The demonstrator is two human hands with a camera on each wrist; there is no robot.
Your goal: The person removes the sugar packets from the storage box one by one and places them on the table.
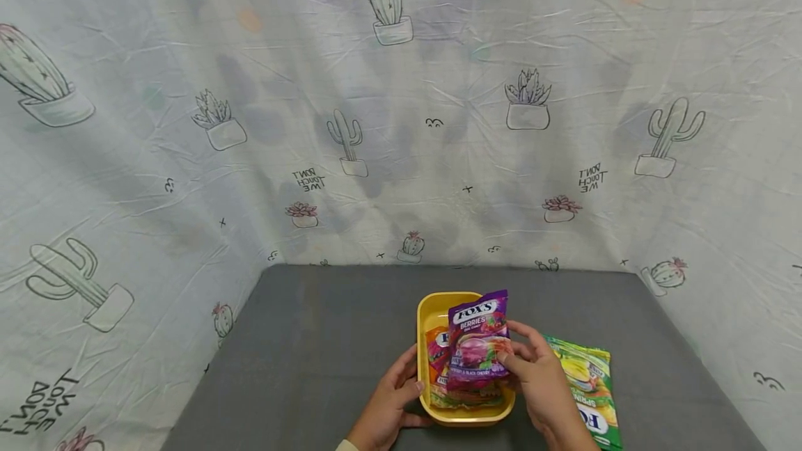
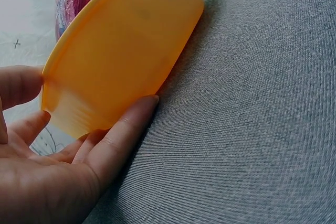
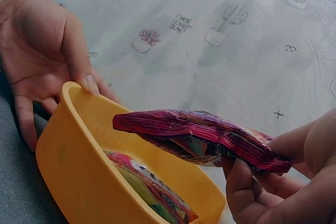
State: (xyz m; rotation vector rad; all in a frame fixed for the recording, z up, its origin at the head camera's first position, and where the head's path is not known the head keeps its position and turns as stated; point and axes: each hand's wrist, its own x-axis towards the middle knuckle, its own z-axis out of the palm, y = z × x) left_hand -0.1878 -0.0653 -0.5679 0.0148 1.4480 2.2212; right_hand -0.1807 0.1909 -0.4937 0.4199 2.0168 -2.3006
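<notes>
My right hand (image 1: 542,376) pinches a purple Fox's Berries candy bag (image 1: 477,339) by its side, thumb on the front. The bag is over a yellow plastic container (image 1: 422,312). In the right wrist view the bag (image 3: 184,136) appears edge-on, above the container's opening. My left hand (image 1: 391,395) holds the container's left side. In the left wrist view its fingers (image 2: 118,142) lie along the outer wall (image 2: 126,40). Other colourful candy bags (image 1: 435,357) lie inside the container, partly hidden by the purple one.
A green and yellow candy bag (image 1: 587,385) lies on the grey tabletop (image 1: 313,346), right of the container and partly behind my right forearm. A white cloth (image 1: 438,124) printed with cacti hangs behind the table and along both sides.
</notes>
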